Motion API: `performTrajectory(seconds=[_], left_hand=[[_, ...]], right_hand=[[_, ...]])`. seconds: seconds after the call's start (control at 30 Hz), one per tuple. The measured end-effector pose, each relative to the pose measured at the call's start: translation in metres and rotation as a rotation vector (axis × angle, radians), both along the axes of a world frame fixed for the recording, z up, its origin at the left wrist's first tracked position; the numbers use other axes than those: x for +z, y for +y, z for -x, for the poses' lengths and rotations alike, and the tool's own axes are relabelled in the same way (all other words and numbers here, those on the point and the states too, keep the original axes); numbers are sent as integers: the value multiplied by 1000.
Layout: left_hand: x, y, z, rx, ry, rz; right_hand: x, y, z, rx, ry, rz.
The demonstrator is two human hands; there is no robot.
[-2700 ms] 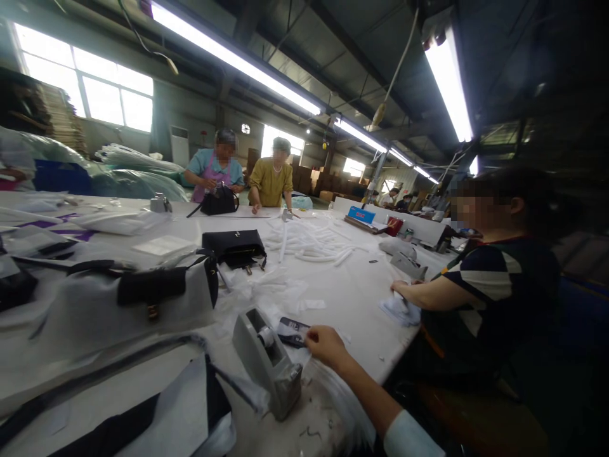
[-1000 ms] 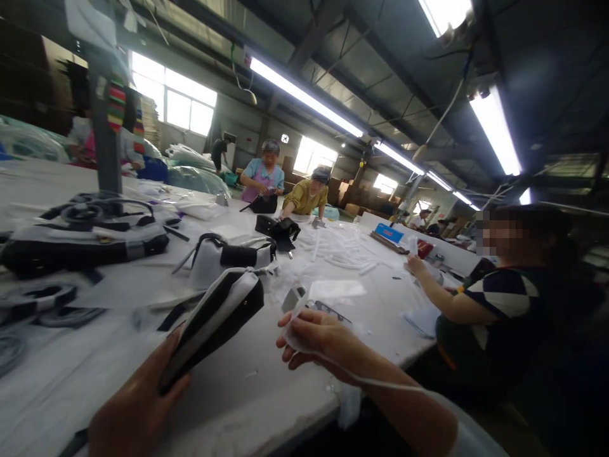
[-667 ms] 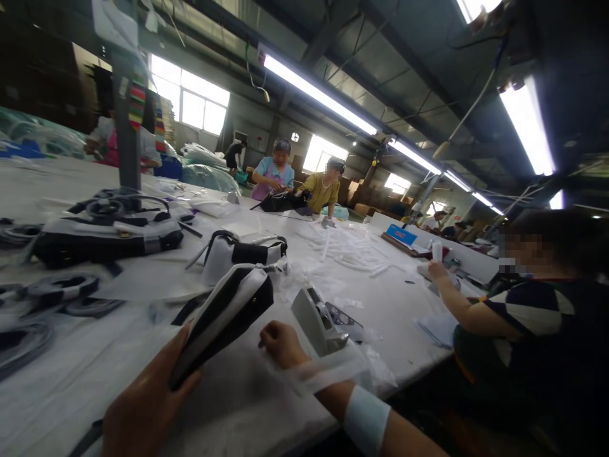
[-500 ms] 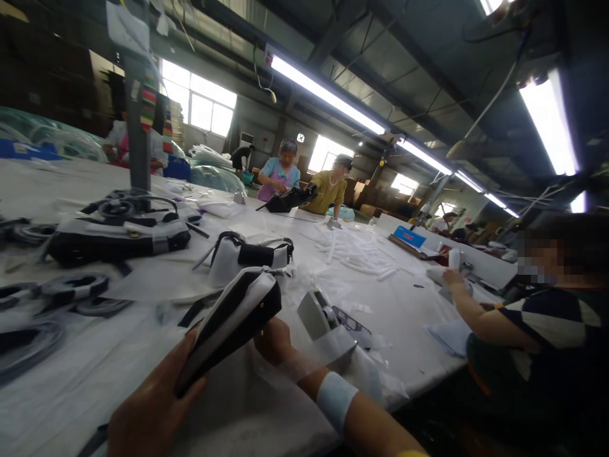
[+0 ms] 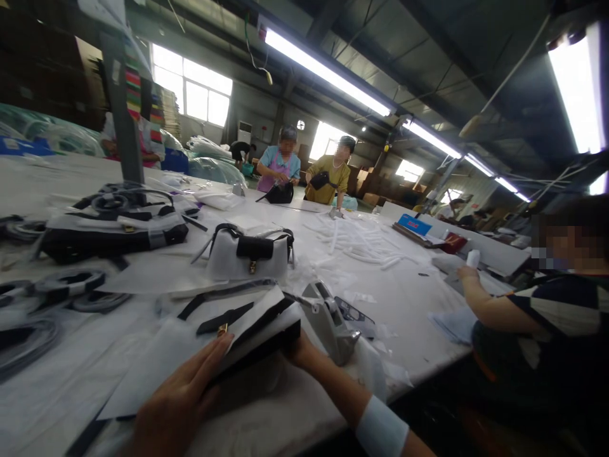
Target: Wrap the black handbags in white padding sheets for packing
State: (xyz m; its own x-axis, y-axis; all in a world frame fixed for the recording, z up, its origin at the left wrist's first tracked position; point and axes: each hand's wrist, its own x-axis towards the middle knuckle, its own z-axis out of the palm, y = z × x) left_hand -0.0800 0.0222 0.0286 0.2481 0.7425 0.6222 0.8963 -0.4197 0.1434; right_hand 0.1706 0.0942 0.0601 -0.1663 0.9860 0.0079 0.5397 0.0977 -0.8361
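A white and black handbag (image 5: 247, 327) lies tilted over the near edge of the white table (image 5: 390, 304). My left hand (image 5: 178, 400) lies on its near side with the fingers stretched along the white face. My right hand (image 5: 297, 350) is tucked under the bag's right end and grips it there; its fingers are mostly hidden. A grey tape dispenser (image 5: 330, 320) stands just right of the bag, close to my right wrist. A second white and black handbag (image 5: 250, 254) stands further back.
Black straps and bag parts (image 5: 109, 222) lie at the left. White tubes (image 5: 361, 244) are strewn mid-table. A person in a striped top (image 5: 537, 311) sits at the right with a hand on the table. Two people (image 5: 309, 171) work with black bags at the far end.
My left hand has lowered the bag from upright toward the table. My right hand came over from beside the tape dispenser and took the bag's right end. The view has shifted slightly.
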Motion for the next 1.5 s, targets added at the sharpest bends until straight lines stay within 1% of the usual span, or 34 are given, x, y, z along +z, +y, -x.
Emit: performTrajectory(seconds=[0.13, 0.17, 0.23, 0.33, 0.43, 0.47, 0.53, 0.63, 0.67, 0.73, 0.77, 0.83, 0.93, 1.07, 1.13, 1.2, 1.27, 1.33, 1.43, 1.5], left_hand=[[7, 1, -3, 1, -3, 25], [8, 1, -3, 2, -6, 38], [12, 1, -5, 14, -15, 74], [21, 2, -4, 64, -21, 167], [35, 6, -1, 165, -8, 274], [40, 8, 0, 200, -3, 303], [50, 12, 1, 251, 0, 344], [60, 16, 1, 269, -1, 354], [61, 16, 0, 269, 0, 350], [61, 16, -2, 260, 13, 353], [60, 15, -3, 253, 23, 355], [55, 12, -6, 225, 52, 349], [44, 6, -13, 147, 88, 310], [26, -5, -27, 1, 119, 206], [16, -11, -35, -72, 134, 125], [7, -18, -44, -133, 150, 41], [0, -23, -52, -178, 166, -43], [-4, -26, -57, -207, 175, -111], [-1, -25, -59, -203, 130, -114], [5, -21, -57, -151, 73, -61]], right_hand=[[-10, -46, 2, 15, -4, 49], [-13, -58, 5, 25, -29, 35], [-18, -77, 10, 54, -146, -33], [-23, -89, 13, 67, -293, -119], [-14, -90, 6, 14, -265, -156], [-8, -91, 2, 5, -286, -206], [8, -97, -5, 15, -415, -380], [30, -118, -8, 94, -697, -700], [35, -126, -6, 132, -750, -776], [36, -144, 0, 219, -792, -873], [32, -151, 3, 259, -792, -899], [16, -162, 9, 325, -768, -924], [-20, -165, 14, 404, -718, -921], [-70, -158, 15, 438, -682, -889], [-89, -155, 15, 471, -655, -892], [-103, -153, 14, 524, -614, -865], [-109, -154, 11, 569, -547, -774], [-108, -156, 6, 584, -447, -635], [-91, -162, -6, 602, -268, -412], [-74, -165, -14, 586, -169, -334]])
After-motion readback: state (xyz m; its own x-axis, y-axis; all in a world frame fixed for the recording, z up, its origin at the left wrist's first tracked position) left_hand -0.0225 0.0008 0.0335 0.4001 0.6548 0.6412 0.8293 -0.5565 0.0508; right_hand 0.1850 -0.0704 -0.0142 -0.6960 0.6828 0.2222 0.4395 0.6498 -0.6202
